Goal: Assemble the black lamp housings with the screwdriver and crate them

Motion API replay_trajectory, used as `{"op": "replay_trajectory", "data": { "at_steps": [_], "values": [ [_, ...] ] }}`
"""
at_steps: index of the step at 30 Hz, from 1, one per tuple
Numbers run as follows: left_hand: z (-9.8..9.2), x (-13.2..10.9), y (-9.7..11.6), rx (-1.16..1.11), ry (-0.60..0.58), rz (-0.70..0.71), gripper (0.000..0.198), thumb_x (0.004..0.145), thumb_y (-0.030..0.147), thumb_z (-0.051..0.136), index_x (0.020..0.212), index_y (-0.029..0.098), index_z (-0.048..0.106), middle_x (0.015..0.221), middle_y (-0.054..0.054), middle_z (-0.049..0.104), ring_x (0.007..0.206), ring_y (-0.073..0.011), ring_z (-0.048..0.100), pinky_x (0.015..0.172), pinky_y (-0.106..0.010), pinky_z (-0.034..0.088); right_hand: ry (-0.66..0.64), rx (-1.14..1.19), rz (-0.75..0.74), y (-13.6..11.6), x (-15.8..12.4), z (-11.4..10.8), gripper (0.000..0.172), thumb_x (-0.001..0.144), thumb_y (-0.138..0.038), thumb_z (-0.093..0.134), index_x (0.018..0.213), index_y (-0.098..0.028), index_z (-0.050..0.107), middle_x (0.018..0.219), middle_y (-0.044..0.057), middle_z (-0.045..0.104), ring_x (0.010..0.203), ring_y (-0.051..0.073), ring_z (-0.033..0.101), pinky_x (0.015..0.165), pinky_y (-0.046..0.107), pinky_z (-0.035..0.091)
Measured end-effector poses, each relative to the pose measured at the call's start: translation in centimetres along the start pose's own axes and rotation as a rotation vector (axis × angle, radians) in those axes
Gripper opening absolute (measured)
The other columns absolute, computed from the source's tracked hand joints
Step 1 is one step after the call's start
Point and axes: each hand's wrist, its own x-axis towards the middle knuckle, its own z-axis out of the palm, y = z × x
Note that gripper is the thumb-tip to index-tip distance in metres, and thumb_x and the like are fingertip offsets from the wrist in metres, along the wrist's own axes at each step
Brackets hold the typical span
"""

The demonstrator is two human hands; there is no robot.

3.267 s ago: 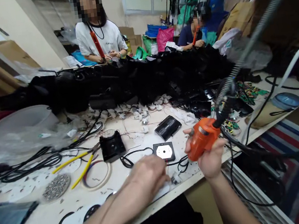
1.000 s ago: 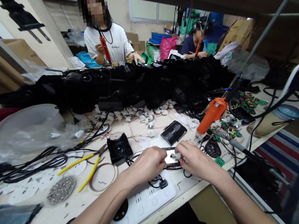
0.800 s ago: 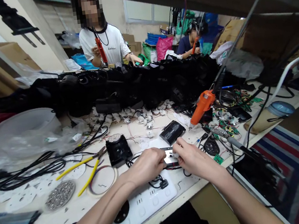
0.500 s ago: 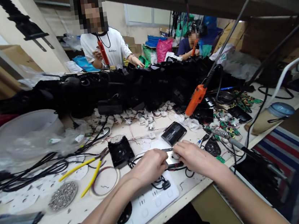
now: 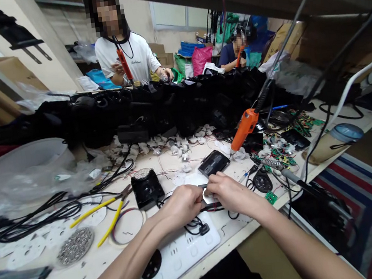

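1. Hands: the left hand and right hand meet at the near edge of the worktop. Fingers of both are curled inward, and each hand pinches one side of the small black plate (its pale centre shows between the thumbs).
2. Plate position: directly in front of the person, just beyond the far end of the white power strip. Whether it rests on the surface or is lifted clear cannot be told.
3. Wiring: a thin black wire loops below the left hand onto the power strip.
4. Beyond the right hand: a black casing lies flat, near but not touching.
5. Beyond the left hand: a black square housing with a round grille on top, set apart from the fingers.
6. Tool: an orange screwdriver hangs tilted on its coiled cord, tip down, well beyond the right hand; neither hand touches it.
7. Left side: yellow-handled pliers, a tape ring just beside them, and a heap of screws nearer the edge.
8. Right side: green circuit boards scattered among cables.
9. Far side: a long black pile of parts spans the worktop. Behind it sit a person in a white shirt holding a red tool, and a second person.
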Motion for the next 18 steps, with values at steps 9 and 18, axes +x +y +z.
{"op": "replay_trajectory", "data": {
  "at_steps": [9, 18],
  "values": [
    [-0.8, -1.0, -0.3, -0.148, 0.095, -0.085, 0.006, 0.080, 0.023, 0.066, 0.076, 0.019, 0.069, 0.077, -0.001, 0.071, 0.072, -0.0150, 0.064, 0.065, -0.023, 0.044, 1.123, 0.157, 0.270, 0.0, -3.5, -1.7, 0.039, 0.085, -0.010, 0.057, 0.120, -0.025, 0.057, 0.107, 0.008, 0.057, 0.098, 0.022, 0.058, 0.085, 0.042, 0.051],
    [0.4, -2.3, 0.3, -0.186, 0.388, 0.221, 0.014, 0.078, 0.026, 0.073, 0.074, 0.017, 0.063, 0.072, 0.000, 0.068, 0.067, -0.0129, 0.063, 0.061, -0.022, 0.047, 1.056, 0.811, 0.564, 5.2, -0.9, -3.9, 0.043, 0.066, -0.036, 0.076, 0.101, -0.018, 0.060, 0.085, 0.003, 0.066, 0.078, 0.020, 0.064, 0.084, 0.042, 0.051]
  ]
}}
